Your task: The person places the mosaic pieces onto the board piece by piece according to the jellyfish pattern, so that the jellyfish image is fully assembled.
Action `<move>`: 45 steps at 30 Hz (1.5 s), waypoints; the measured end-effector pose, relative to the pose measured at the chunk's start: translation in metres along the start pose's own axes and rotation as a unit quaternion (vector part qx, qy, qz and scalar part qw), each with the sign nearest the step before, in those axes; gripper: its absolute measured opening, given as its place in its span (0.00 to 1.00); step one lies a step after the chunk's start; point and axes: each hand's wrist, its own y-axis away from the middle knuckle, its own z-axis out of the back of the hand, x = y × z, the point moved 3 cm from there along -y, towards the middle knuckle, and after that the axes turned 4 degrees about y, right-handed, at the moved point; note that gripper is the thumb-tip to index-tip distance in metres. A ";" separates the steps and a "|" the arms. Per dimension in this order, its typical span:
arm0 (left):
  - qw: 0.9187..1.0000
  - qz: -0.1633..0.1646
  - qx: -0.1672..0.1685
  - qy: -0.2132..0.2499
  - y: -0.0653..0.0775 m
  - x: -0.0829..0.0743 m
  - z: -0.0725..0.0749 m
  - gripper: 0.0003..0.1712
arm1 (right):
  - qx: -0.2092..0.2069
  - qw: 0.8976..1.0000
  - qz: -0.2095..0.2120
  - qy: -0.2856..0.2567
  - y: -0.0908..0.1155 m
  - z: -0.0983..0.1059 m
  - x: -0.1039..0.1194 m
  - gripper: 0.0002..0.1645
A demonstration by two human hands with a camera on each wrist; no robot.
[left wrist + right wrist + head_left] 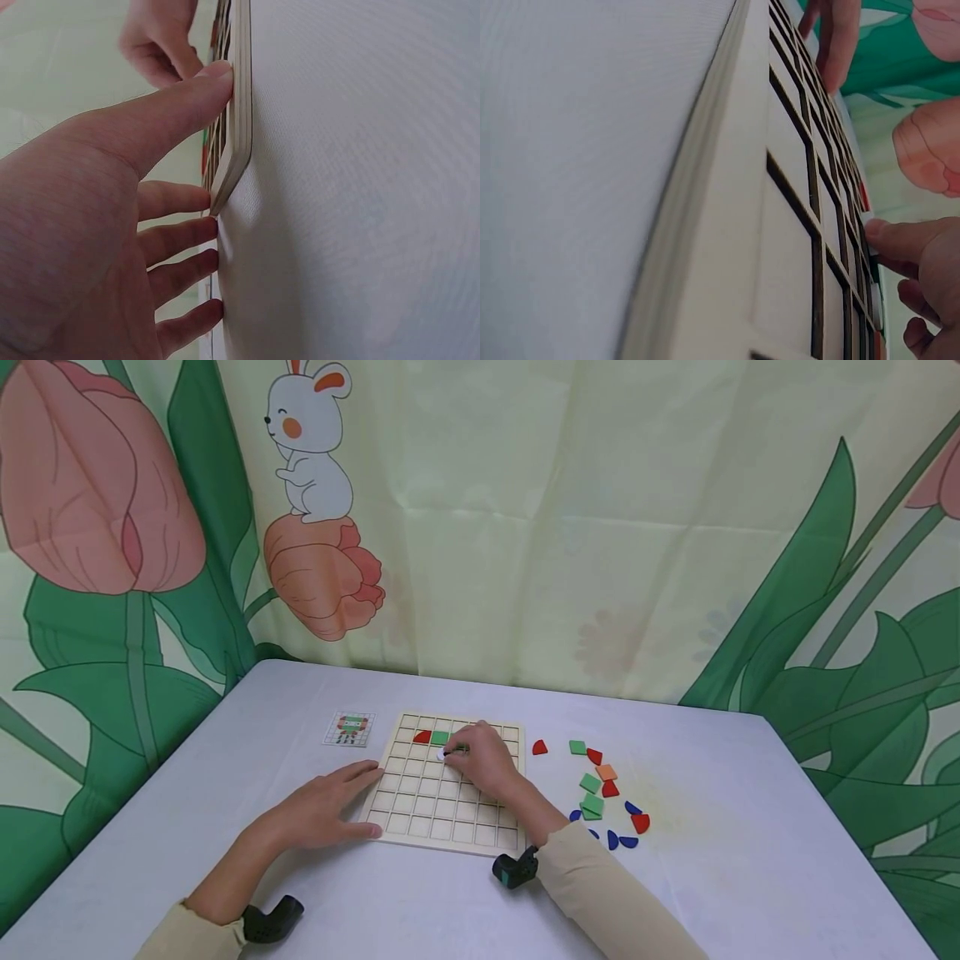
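A square wooden grid board [420,827] lies on the table, with a red quarter-circle piece [422,737] and a green square piece [440,738] in cells of an upper row. My right hand [482,760] is over the board's upper part, thumb and index finger pinching a small whitish piece [441,754]; the fingers partly hide it, so its full shape does not show. At the board's left side, my left hand [326,806] lies with fingers spread. In the left wrist view its thumb [214,73] touches the board's edge, other fingertips resting near the corner.
A small pattern card [349,728] lies left of the board. On the right are scattered loose pieces: green squares [577,747], red quarter-circles [640,823], an orange square [606,772] and blue half-circles [628,842]. A printed curtain [487,527] hangs behind the white table.
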 end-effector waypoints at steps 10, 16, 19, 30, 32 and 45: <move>1.000 0.001 0.004 -0.001 0.000 0.000 -0.001 0.50 | 0.036 0.999 -0.029 0.023 -0.012 -0.005 0.006 0.05; 1.000 0.000 0.002 -0.006 -0.001 0.000 0.000 0.51 | 0.039 0.998 -0.023 0.047 -0.016 -0.005 0.011 0.09; 1.000 -0.003 0.004 -0.004 -0.001 -0.001 0.001 0.51 | 0.039 0.998 -0.024 0.048 -0.014 -0.005 0.011 0.08; 1.000 0.005 0.006 0.003 0.000 -0.001 0.002 0.49 | 0.050 0.998 -0.041 -0.001 -0.001 0.009 -0.006 0.07; 1.000 0.004 0.005 0.001 0.000 -0.001 0.002 0.49 | 0.049 0.998 -0.046 -0.004 0.002 0.013 -0.010 0.08; 1.000 0.000 0.005 -0.005 -0.002 0.002 -0.002 0.51 | 0.042 0.996 -0.080 -0.004 0.028 0.041 -0.033 0.07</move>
